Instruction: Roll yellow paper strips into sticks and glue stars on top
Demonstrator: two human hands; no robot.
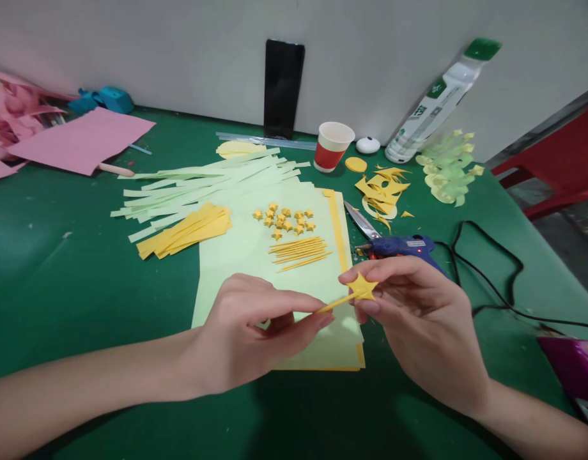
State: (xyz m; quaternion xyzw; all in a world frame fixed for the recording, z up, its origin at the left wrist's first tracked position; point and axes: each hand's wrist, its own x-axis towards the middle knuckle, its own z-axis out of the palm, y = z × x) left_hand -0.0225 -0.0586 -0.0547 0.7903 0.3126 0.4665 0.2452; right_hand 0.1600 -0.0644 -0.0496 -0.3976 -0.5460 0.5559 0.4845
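Note:
My left hand (255, 329) pinches a thin yellow rolled paper stick (338, 303) between thumb and forefinger. The stick's far end meets the back of a yellow paper star (362, 287), which my right hand (423, 319) holds by its points with closed fingertips. Under both hands lies a stack of pale green and yellow paper (246, 268). On that stack rest several small folded yellow stars (287, 225) and a row of several more yellow paper sticks (298, 249). A blue glue gun (402, 248) lies just beyond my right hand, a small red light glowing on it.
Scissors (363, 222), yellow paper scraps (383, 191) and a red-white cup (331, 147) stand beyond the glue gun. Its black cable (509, 281) loops right. Green strips (217, 182) and yellow strips (188, 230) lie left. A phone (283, 89) and bottle (433, 105) lean on the wall.

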